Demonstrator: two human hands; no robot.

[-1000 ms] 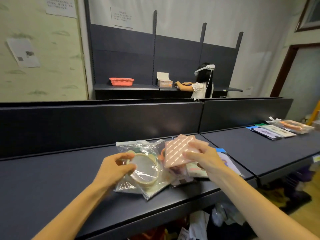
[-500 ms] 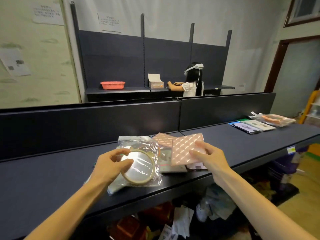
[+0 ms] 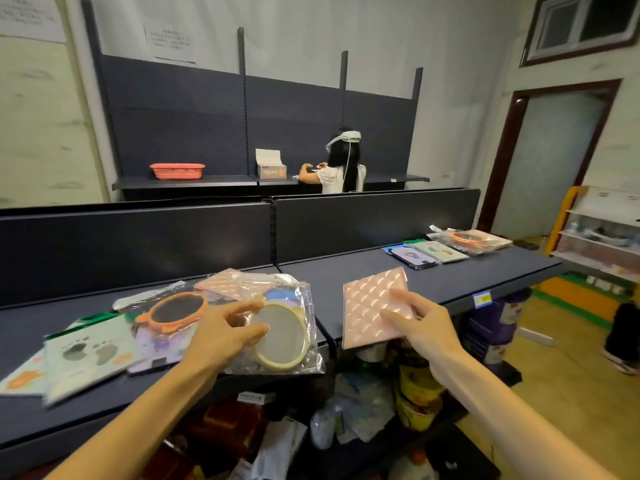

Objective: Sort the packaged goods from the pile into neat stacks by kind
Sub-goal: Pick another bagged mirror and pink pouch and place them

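- Right hand (image 3: 420, 323): grasps a flat pink packet with a glossy quilted diamond pattern (image 3: 375, 308), thumb on its face and fingers behind. A second ago this packet lay against the pile; it is now lifted clear and held to the right, over the front edge of the dark worktop (image 3: 398, 282).
- Left hand (image 3: 225, 332): pinches the clear plastic bag holding a round cream-rimmed mirror (image 3: 280, 336), which rests at the pile's right end.
- Pile: beside that bag lie a bagged round mirror with an orange rim (image 3: 176, 310), a second pink quilted packet (image 3: 223, 284) partly buried, and pale green printed card packets (image 3: 86, 355) at the left.
- Far right of the worktop: a row of goods laid out, including a dark phone-case packet (image 3: 410, 256), a pale green packet (image 3: 438, 251) and another orange-rimmed bagged mirror (image 3: 469, 239).
- Reading: one item has been separated by kind; it probably belongs in a stack of its own, with the buried matching packet to follow. Most of the pile remains unsorted.
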